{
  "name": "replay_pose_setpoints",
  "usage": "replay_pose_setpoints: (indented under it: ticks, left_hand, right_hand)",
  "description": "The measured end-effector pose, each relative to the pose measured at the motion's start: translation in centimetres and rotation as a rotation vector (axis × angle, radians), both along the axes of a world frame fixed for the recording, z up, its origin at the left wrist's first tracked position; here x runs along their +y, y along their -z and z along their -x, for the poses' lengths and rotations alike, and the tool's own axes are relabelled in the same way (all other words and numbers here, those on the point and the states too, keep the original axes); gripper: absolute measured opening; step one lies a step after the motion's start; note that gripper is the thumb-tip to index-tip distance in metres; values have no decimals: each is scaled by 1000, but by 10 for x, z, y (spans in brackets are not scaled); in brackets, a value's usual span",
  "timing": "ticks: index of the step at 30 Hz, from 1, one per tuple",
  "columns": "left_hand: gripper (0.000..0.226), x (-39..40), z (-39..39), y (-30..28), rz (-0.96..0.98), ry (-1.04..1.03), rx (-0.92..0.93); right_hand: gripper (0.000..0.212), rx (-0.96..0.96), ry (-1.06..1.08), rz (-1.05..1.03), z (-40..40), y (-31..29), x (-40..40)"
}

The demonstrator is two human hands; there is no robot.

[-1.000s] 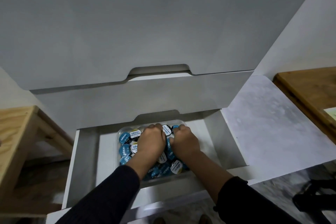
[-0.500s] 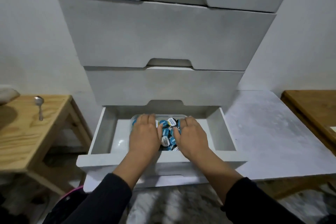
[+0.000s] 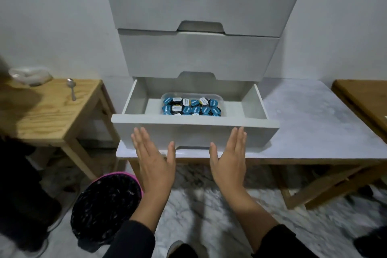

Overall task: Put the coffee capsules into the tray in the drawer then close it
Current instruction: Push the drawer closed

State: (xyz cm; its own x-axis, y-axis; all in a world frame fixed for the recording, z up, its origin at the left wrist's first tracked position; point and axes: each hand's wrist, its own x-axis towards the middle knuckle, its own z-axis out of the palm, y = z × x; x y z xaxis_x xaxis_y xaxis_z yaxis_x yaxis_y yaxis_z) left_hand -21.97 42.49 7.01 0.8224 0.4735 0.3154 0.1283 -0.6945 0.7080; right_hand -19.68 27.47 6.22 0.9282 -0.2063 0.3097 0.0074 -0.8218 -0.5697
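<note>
The bottom drawer (image 3: 194,132) of a white chest stands pulled out. Inside it a clear plastic tray (image 3: 223,100) holds several blue, black and white coffee capsules (image 3: 191,107). My left hand (image 3: 154,158) is flat and empty, fingers extended, with its fingertips against the left part of the drawer's front panel. My right hand (image 3: 229,156) is held the same way, fingertips at the right part of the front panel. Both palms face the drawer front below its top edge.
A light wooden side table (image 3: 48,111) with a spoon (image 3: 71,88) and a white bag (image 3: 31,75) stands at the left. A marble-topped low table (image 3: 314,123) carries the chest. A brown wooden board (image 3: 364,100) lies at the right. A black round bin with a pink rim (image 3: 104,205) sits on the floor.
Both hands have come out of the tray and drawer and now rest open against the drawer's front. The camera view has pulled back and lower.
</note>
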Motion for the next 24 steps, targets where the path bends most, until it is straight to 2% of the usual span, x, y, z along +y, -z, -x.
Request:
replay_pose_setpoints:
  ticks: [7, 14, 24]
  left_hand:
    - [101, 16, -24, 35, 186, -65, 20]
    - [115, 26, -60, 48, 334, -66, -131]
    - [117, 26, -104, 59, 342, -50, -207]
  right_hand:
    - [86, -21, 159, -192, -11, 24, 5]
    - [97, -84, 281, -361, -41, 40, 9]
    - [101, -143, 333, -350, -86, 50, 13]
